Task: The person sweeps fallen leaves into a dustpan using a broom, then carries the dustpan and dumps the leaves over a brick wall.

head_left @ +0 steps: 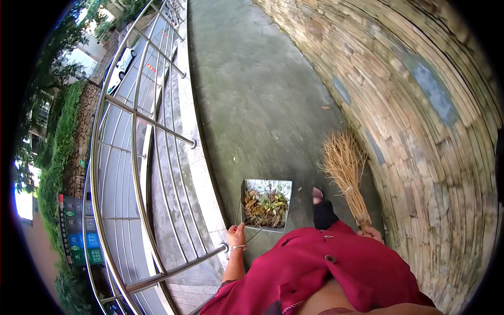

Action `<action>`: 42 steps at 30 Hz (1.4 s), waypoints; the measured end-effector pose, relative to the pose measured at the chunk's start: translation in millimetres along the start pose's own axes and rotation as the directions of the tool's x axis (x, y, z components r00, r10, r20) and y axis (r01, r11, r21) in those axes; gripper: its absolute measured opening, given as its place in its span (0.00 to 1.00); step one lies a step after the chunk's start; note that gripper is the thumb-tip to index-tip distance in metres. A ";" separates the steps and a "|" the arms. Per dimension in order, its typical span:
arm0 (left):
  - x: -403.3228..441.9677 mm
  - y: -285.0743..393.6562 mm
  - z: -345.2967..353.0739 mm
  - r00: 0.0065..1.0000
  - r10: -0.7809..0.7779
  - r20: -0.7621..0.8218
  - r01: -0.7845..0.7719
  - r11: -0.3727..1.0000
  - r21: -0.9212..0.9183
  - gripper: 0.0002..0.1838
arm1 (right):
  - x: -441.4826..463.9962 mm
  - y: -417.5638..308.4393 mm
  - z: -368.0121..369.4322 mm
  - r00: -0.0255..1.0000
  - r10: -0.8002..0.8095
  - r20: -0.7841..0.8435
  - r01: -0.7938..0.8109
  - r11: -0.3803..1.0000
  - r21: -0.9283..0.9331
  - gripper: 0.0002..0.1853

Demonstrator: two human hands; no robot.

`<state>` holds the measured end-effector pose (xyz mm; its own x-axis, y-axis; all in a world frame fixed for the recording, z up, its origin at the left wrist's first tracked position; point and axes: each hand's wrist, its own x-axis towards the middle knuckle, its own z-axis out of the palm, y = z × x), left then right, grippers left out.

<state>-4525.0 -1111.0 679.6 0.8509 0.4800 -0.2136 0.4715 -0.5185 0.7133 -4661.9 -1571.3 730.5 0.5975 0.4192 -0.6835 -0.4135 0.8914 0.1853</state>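
My left hand (237,235), with a bracelet at the wrist, is closed on the thin wire handle of a metal dustpan (268,185). Dry and green leaves (265,207) lie heaped inside the pan. On the other side, my right hand (371,234) is wrapped round the bound end of a twig broom (347,178), whose bristles fan out away from me beside the stone wall. One dark shoe (317,194) shows between the pan and the broom.
A metal railing (139,157) runs along the left above a pale kerb (197,152). Concrete path (252,94) stretches ahead, with a fallen leaf (326,107) on it. A stone wall (409,157) curves along the right. Beyond the railing are a road and a white car (121,68).
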 end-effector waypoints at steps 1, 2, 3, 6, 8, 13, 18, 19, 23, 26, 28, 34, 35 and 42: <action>11.5 -3.4 4.0 0.999 -0.041 -0.024 0.042 0.999 0.033 0.21 | 13.7 -2.8 26.4 1.000 0.001 0.001 -0.001 1.000 -0.014 0.13; 18.9 15.9 0.1 0.999 -0.039 -0.033 0.042 0.995 0.090 0.22 | 33.5 -10.7 56.8 0.978 -0.143 -0.151 0.118 0.979 -0.167 0.10; 27.7 30.9 -0.7 0.993 -0.099 -0.068 0.104 0.991 0.078 0.21 | 58.3 -26.9 85.7 0.985 -0.139 -0.102 0.103 0.951 -0.292 0.08; 70.0 42.8 -6.7 0.977 -0.169 -0.132 0.184 0.977 0.108 0.19 | 143.4 -84.0 157.1 0.964 0.078 0.253 0.088 0.806 -0.585 0.18; 97.4 31.8 -12.5 0.968 -0.187 -0.167 0.203 0.975 0.088 0.19 | 224.1 -131.7 199.5 0.965 0.026 0.261 0.156 0.743 -0.651 0.23; 146.3 108.7 -54.0 0.927 -0.242 -0.287 0.309 0.925 0.221 0.19 | 312.1 -187.8 338.5 0.943 -0.121 0.309 0.285 0.774 -0.565 0.23; 192.7 127.1 -51.9 0.887 -0.255 -0.385 0.337 0.927 0.162 0.19 | 312.3 -210.8 403.9 0.958 -0.110 0.265 0.239 0.817 -0.524 0.26; 209.8 133.1 -48.6 0.893 -0.230 -0.387 0.321 0.928 0.190 0.19 | 315.3 -216.4 418.8 0.959 -0.135 0.248 0.251 0.812 -0.526 0.27; 300.2 130.6 -16.4 0.855 -0.359 -0.374 0.399 0.917 0.033 0.18 | 354.8 -248.5 461.6 0.966 -0.238 0.104 0.250 0.741 -0.624 0.26; 367.7 139.9 5.3 0.844 -0.411 -0.344 0.443 0.897 0.015 0.19 | 383.6 -261.1 502.6 0.956 -0.295 -0.008 0.227 0.751 -0.620 0.27; 408.5 161.0 18.9 0.796 -0.509 -0.328 0.521 0.852 -0.057 0.19 | 400.8 -268.8 532.2 0.959 -0.272 -0.078 0.203 0.852 -0.482 0.24; 521.9 229.1 44.2 0.820 -0.530 -0.216 0.507 0.848 -0.157 0.20 | 464.8 -289.3 608.4 0.977 -0.092 -0.194 0.025 0.946 -0.324 0.12; 544.0 238.9 49.4 0.816 -0.535 -0.219 0.512 0.845 -0.158 0.20 | 481.6 -289.5 628.5 0.976 -0.087 -0.198 0.018 0.945 -0.326 0.12; 690.1 364.9 76.3 0.842 -0.447 -0.301 0.457 0.888 -0.040 0.20 | 645.0 -331.2 800.3 0.991 0.125 -0.054 -0.132 0.791 -0.597 0.12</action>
<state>-3748.0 -1023.0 741.5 0.4362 0.8491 -0.2980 0.7986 -0.2128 0.5629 -3589.8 -1458.6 793.3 0.5031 0.5173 -0.6923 -0.8163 0.5475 -0.1842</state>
